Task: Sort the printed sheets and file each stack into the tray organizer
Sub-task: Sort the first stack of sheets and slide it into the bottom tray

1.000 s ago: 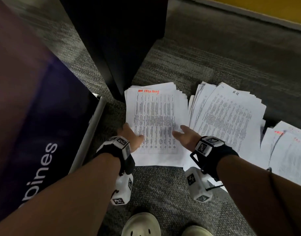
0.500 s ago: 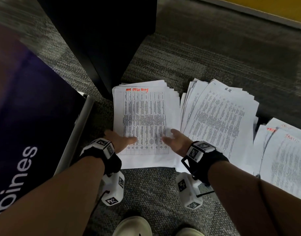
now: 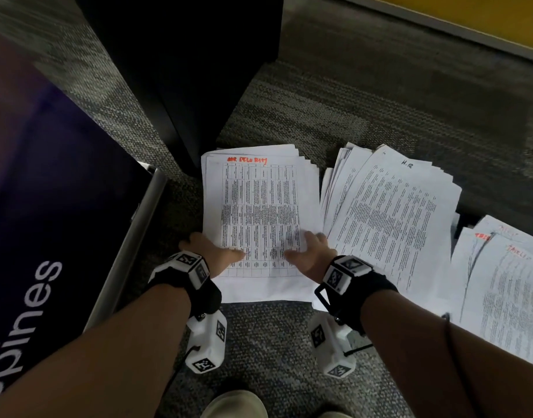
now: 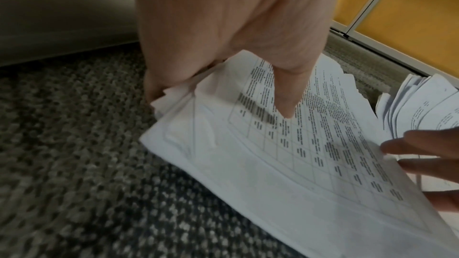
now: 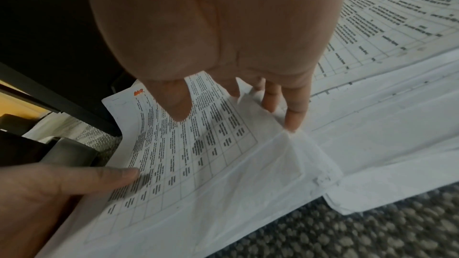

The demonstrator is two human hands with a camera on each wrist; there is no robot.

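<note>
Three piles of printed sheets lie on grey carpet (image 3: 334, 116). The leftmost stack (image 3: 259, 206), headed with an orange handwritten note, is the one both hands are on. The left hand (image 3: 212, 251) has its grip on the stack's near left edge: the thumb lies on top of the printed table while the fingers (image 4: 154, 89) curl under the edge, pinching the sheets between them — the left wrist view shows the corner of the pile lifted a little off the carpet there. The right hand (image 3: 309, 256) grips the near right edge in the same way, thumb on the top sheet and fingers (image 5: 293, 113) tucked down along the side of the pile, so that this grip too is grasping the stack. The sheets in the stack are not squared; their far edges fan out slightly to the right.

Just beside it on the right lies a second stack (image 3: 392, 221), marked "H.R" in dark ink at the top, tilted clockwise and loosely fanned, its left edge touching or overlapping the first pile. Further right a third stack (image 3: 506, 291) with orange writing runs out of the picture.

A dark cabinet (image 3: 183, 70) stands behind the first stack, a dark purple panel (image 3: 48, 206) with white lettering leans at the left, and a yellow wall (image 3: 485, 13) borders the carpet at the top. The tips of pale shoes (image 3: 235, 405) show at the bottom edge.
</note>
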